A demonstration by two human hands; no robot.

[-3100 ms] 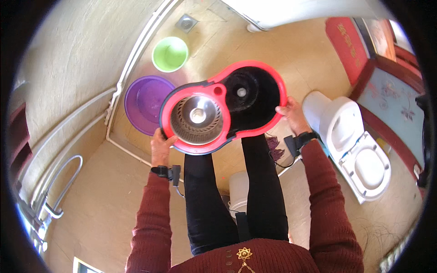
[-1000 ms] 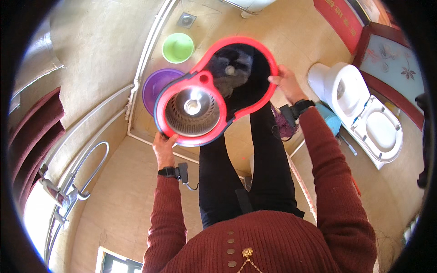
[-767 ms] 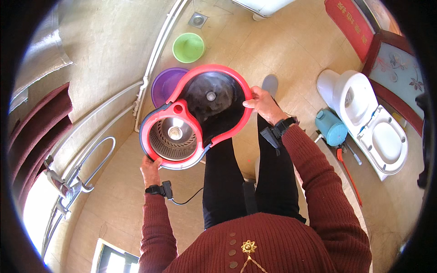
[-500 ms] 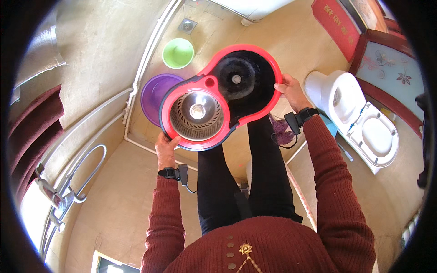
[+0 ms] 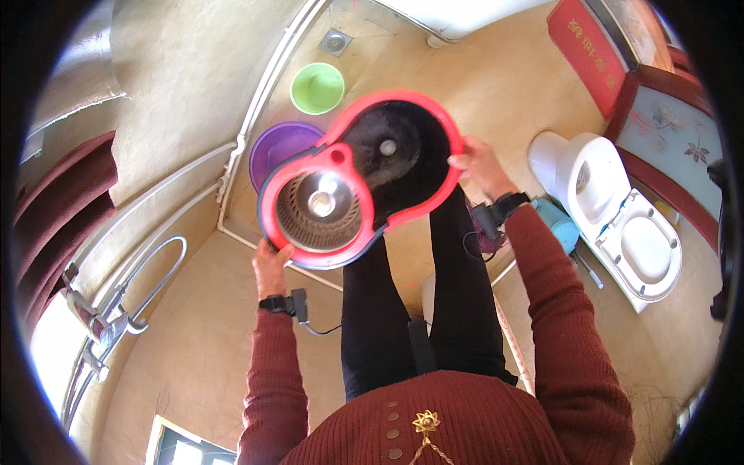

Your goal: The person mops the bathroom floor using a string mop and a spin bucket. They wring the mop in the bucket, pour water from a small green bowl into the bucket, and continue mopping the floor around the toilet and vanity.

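Between my two hands hangs a red and black spin mop bucket (image 5: 422,208), held up in front of my legs. Its round steel spin basket (image 5: 294,209) is at the left end and the deep black basin (image 5: 399,167) at the right. My left hand (image 5: 270,263) grips the lower left rim beside the basket, thumb on top. My right hand (image 5: 480,167) is closed on the right rim of the basin, its other fingers partly under the edge. The basin's inside looks wet, with a pale round plug at the bottom.
A purple basin (image 5: 271,151) and a green basin (image 5: 318,88) stand on the floor beyond the bucket, near a floor drain (image 5: 335,43). To the right are a white toilet (image 5: 597,178) with its lid raised and a blue bin (image 5: 556,223). Pipes (image 5: 252,116) run along the left wall.
The mop bucket has shifted left and tilted, its right end coming down lower and nearer. Both my hands have moved with it, keeping their grip.
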